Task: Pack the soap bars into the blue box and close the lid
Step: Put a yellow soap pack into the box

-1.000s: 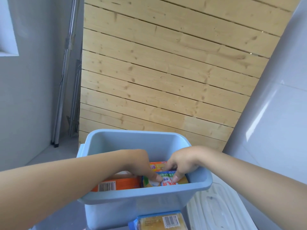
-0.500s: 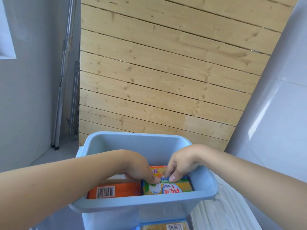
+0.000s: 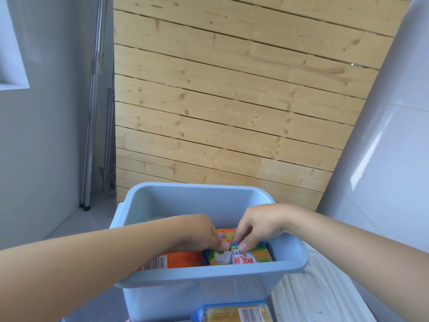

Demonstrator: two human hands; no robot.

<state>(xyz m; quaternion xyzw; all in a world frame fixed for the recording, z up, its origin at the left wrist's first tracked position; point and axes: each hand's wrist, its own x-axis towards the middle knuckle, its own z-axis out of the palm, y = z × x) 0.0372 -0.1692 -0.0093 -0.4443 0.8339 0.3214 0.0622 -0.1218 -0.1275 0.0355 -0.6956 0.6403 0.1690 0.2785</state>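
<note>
The blue box (image 3: 209,289) is seen open at the bottom of the head view, in front of a wooden plank wall (image 3: 232,101); its plastic walls look stiff enough to be steadied by the rim. A white lid (image 3: 308,298) lies flat just beside the box on the right, and it is judged light and slightly flexible, best taken by its edges. Inside the box, an orange-wrapped soap bar (image 3: 176,261) lies at the near left with its barcode up, and a yellow-and-blue wrapped soap bar (image 3: 241,259) sits beside it at the near right. That bar is pinched at its upper edge by the left hand (image 3: 197,231) and the right hand (image 3: 257,226), thumb and forefinger of each pressed together on the wrapper. A further yellow soap bar (image 3: 236,313) waits outside, below the box's near wall. The bars are judged firm, compact and fairly dense, with glossy wrappers that may slip; a hold across the long sides is likely safer than a fingertip pinch at the wrapper's edge.
</note>
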